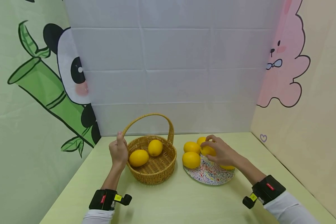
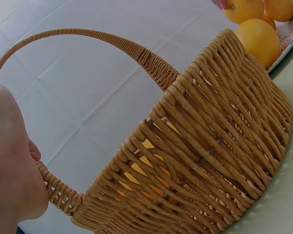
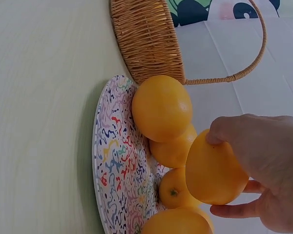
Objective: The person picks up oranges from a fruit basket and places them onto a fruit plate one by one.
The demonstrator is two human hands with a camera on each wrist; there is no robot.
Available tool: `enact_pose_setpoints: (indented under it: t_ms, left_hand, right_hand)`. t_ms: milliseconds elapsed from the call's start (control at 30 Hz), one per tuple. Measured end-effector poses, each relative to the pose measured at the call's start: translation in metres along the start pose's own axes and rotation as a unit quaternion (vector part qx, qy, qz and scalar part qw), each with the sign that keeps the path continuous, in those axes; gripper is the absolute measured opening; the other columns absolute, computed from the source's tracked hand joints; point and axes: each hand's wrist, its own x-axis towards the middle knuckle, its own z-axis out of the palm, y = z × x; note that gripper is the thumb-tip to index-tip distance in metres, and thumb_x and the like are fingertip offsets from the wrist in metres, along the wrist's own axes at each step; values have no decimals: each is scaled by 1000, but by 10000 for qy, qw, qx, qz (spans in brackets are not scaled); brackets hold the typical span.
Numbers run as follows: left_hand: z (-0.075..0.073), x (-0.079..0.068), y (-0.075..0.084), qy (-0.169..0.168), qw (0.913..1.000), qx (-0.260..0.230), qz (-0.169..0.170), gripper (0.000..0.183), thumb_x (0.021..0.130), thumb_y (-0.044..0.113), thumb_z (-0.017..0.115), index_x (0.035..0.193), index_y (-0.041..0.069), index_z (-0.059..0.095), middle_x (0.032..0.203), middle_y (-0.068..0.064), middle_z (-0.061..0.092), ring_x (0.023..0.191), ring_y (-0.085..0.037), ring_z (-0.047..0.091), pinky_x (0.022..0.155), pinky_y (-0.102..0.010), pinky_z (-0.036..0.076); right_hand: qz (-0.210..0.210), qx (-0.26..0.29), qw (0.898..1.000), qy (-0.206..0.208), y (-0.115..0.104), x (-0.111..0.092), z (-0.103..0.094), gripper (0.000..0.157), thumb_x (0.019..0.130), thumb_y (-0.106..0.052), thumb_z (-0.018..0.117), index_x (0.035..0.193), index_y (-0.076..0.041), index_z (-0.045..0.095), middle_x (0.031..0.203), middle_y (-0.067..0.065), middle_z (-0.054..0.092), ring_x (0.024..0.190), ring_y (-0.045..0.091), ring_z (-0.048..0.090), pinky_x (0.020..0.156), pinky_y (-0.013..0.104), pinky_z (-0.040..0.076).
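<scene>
My left hand grips the left side of the arched handle of a round wicker basket, which stands upright. Two oranges lie inside it: one orange at the left and another orange farther back. To the right, my right hand holds an orange between thumb and fingers, over a plate speckled in several colours. Other oranges sit on that plate around the held one. One orange at the plate's right side is partly hidden beneath my right hand.
Basket and plate stand close together on a pale table. A light grey sheet rises behind the table's back edge. The left wall carries a panda and bamboo drawing; a pink animal drawing is on the right wall.
</scene>
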Motion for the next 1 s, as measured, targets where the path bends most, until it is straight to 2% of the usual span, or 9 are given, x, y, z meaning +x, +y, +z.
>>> enact_pose_setpoints:
  t_ms: [233,600,833,1000]
  left_hand:
    - [-1,2,-10,-24,10000,22,-55,70,110,47,39,50,13,41,42,12,30,37,-5,24,37,-22,16]
    - [-1,5,-14,-42,10000,1,-49,71,109,53,39,50,12,40,43,11,30,38,-8,24,37,-22,17]
    - [-1,4,-14,-32,10000,-2,-73,71,109,51,40,50,12,40,43,10,30,38,-8,24,37,-22,16]
    - [1,3,-12,22,9999,40,-119,68,111,44,40,50,12,40,44,11,29,37,-2,24,39,-21,16]
  right_hand:
    - [126,-301,9992,-243,-1,6,3,42,86,-15,78,127,-16,71,135,10,51,117,31,48,93,51,51]
    - [158,-461,9971,-585,1,12,15,40,86,-16,78,125,-17,72,133,13,53,109,31,50,88,47,51]
    - [214,-563,9953,-759,2,14,21,42,85,-16,78,126,-18,72,133,13,54,107,31,51,86,45,51]
    - [148,-639,9947,-788,4,15,24,42,85,-16,79,126,-17,72,131,14,55,104,31,52,83,43,51]
